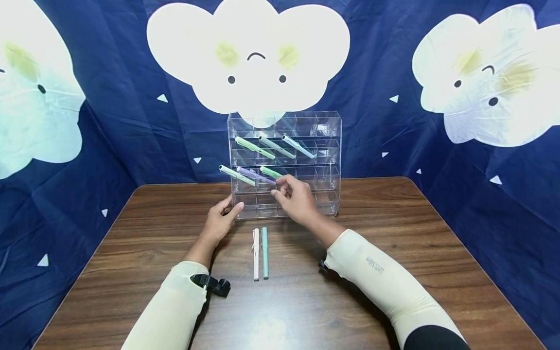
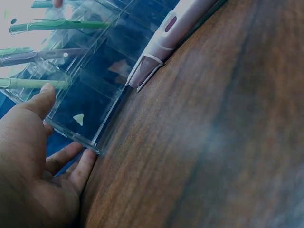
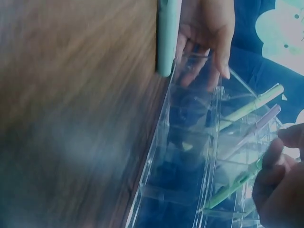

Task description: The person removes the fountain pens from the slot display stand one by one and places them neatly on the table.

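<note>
A clear plastic rack of small compartments stands on the table. My left hand holds its lower left corner, thumb in front and the other fingers round the side. At the rack's lower middle, my right hand has bent fingers beside a green pen, with a gap between thumb and forefinger. The left wrist view shows that green pen lying slanted in the rack, apart from the fingertip above it. Left of it lean a purple pen and a pale green pen.
One row higher rest a light green pen, a grey-green pen and a light blue pen. Before the rack, a pink pen and a turquoise pen lie side by side on the wooden table. Blue cloth hangs behind.
</note>
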`<state>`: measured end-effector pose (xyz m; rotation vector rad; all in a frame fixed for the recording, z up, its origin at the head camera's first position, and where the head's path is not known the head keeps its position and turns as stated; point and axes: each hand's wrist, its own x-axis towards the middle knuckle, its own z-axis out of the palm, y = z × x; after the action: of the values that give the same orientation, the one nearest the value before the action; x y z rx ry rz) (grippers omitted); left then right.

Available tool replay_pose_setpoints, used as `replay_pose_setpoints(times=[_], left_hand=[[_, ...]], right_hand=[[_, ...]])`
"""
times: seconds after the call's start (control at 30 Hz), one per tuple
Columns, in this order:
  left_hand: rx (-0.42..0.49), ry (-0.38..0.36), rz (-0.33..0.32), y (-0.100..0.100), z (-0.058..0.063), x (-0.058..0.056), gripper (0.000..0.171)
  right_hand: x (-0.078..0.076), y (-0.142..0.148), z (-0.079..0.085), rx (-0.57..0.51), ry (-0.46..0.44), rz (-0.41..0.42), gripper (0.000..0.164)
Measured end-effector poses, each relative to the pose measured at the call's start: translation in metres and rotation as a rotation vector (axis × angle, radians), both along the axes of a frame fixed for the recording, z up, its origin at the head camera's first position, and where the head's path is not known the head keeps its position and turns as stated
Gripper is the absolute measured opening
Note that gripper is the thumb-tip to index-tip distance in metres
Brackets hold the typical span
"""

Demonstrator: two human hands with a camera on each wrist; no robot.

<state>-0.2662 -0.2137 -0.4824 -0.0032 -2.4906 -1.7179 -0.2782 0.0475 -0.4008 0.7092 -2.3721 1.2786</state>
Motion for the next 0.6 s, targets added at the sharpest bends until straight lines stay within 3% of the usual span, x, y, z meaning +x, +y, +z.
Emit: replay_pose_setpoints(times=[0.2,0.6], left_hand=[[0.003,-0.005,0.000,-0.001,0.000,0.001,0.066],[0.002,-0.009,0.007,-0.001,-0.001,0.000,0.066]], right_hand=[[-0.011,0.001,0.003,-0.051,0.108,-0.051,0.022],[-0.024,-0.006,0.000,0.010,0.088,-0.133,0.030]])
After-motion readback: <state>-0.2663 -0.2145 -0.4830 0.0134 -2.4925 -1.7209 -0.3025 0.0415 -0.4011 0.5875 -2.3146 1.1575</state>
